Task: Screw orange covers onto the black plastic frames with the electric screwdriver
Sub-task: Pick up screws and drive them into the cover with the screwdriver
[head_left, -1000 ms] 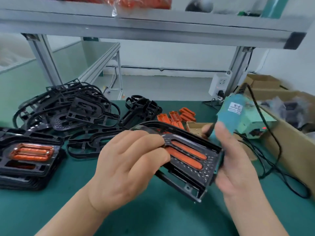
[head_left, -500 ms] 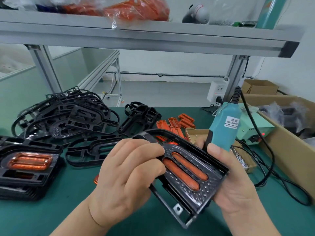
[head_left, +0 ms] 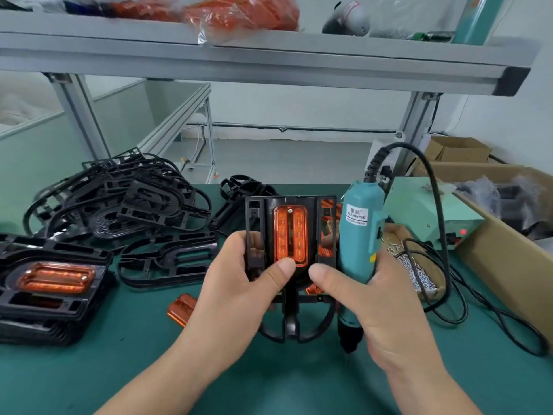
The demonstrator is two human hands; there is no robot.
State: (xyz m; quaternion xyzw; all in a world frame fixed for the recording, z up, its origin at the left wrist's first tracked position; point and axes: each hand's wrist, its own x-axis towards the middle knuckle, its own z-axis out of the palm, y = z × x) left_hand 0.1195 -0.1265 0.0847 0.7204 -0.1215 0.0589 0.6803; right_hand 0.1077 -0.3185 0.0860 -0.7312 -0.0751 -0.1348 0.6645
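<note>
The person is holding a black frame (head_left: 257, 223) upright above the middle of the green tabletop (head_left: 269, 384). The left hand (head_left: 239, 283) is gripping its left rail, with the thumb pressing the near end of the orange cover (head_left: 290, 235) seated in it. The right hand (head_left: 380, 298) is wrapping round the teal electric screwdriver (head_left: 359, 229), bit pointing down at the mat, while its thumb is reaching across to touch the frame's lower curve. One screw (head_left: 289, 209) is showing at the cover's top end.

That frame is looking light and fairly stiff, but thin-ribbed, so I'm guessing it will flex if squeezed. The solid side rails are the place to hold it. The cover is looking glossy and likely slippery, so thumb pressure is doing the locating.

Room is tight. Bare frames (head_left: 119, 202) are crowding the far left, finished frames (head_left: 54, 295) are stacking at the left edge and a loose cover (head_left: 181, 308) is lying just beside the left wrist. The screw box (head_left: 419, 274) and the looping cable (head_left: 437, 235) are hemming in the right. The near edge is offering the open space.
</note>
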